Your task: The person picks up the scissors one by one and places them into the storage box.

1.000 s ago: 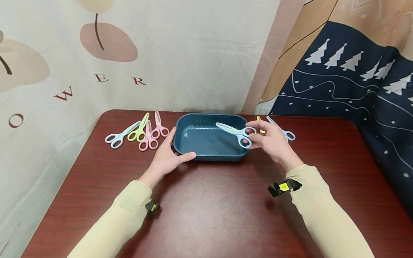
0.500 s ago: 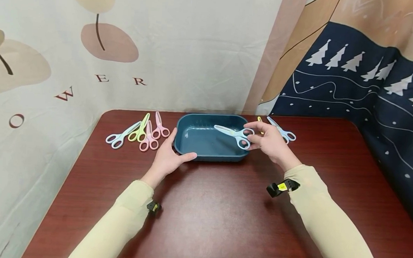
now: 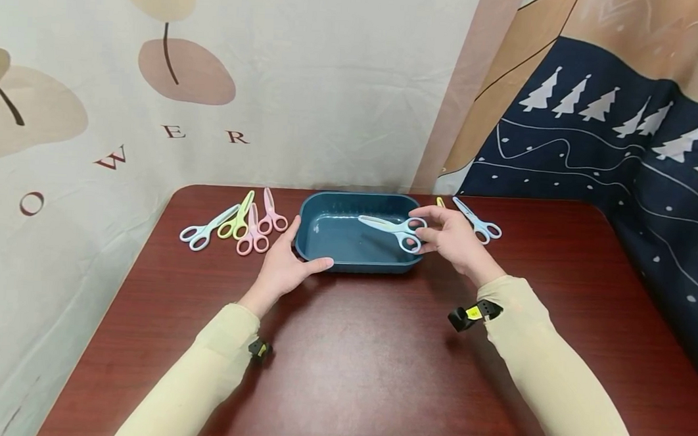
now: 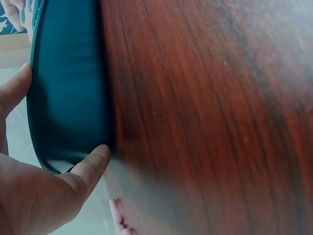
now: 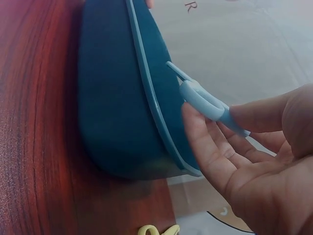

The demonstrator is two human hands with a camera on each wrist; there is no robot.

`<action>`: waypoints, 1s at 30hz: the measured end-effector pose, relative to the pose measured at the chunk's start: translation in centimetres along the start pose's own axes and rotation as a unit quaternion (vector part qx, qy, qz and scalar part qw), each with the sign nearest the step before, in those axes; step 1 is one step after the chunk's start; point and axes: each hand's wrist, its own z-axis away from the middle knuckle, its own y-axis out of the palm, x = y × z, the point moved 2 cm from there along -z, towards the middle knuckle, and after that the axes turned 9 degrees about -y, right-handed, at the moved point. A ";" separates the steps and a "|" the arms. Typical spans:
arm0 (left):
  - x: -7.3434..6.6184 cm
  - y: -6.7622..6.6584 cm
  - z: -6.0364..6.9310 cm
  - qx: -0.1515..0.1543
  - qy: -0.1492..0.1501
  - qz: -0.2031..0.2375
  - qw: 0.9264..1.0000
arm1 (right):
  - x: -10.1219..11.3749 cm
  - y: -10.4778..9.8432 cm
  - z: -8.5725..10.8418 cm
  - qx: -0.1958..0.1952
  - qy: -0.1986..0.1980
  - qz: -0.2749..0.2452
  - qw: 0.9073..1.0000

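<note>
A dark teal tray stands at the back middle of the table. Spread around its left front corner is my left hand: thumb straight along the front wall, fingers against the left end. My right hand pinches a pair of light blue scissors by the handle loops, above the tray's right part. The blades point left over the tray. In the right wrist view, thumb and fingers meet on the handle of the blue scissors.
Left of the tray lie blue scissors, green scissors and two pink pairs. Behind the right hand lie another blue pair and yellow scissors, partly hidden. A patterned cloth hangs along the table's back edge.
The right hand and its blue scissors have shifted slightly left over the tray, and the blades now lie flatter. The left hand stays in place on the tray.
</note>
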 end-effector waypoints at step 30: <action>-0.2 0.0 0.1 -0.004 -0.001 -0.007 1.000 | 0.3 1.6 -1.4 0.050 0.011 0.034 0.998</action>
